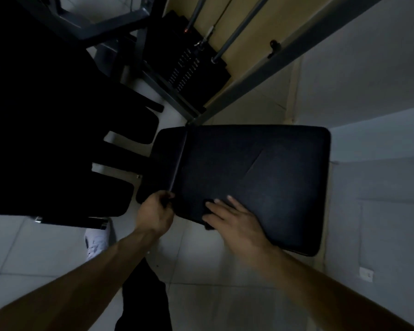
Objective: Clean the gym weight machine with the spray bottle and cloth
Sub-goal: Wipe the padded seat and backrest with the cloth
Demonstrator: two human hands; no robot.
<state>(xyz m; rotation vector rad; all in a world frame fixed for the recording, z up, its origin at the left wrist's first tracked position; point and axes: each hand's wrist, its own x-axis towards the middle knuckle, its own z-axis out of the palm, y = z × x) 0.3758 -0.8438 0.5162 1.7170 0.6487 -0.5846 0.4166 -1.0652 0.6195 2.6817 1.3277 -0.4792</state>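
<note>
My left hand [156, 209] grips the near edge of the black seat pad [261, 168] by its seam, my right hand [230, 219] lies flat beside it, pressing a dark cloth [208, 202] onto the pad

The right hand [234, 218] presses a dark cloth [209, 202] flat on the black seat pad [261, 168], and just left of it the left hand [155, 209] grips the pad's edge.

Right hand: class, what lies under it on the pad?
A dark cloth shows under the right hand, pressed flat on the black seat pad. Only its edges peek out past the hand; the rest is covered.
</note>
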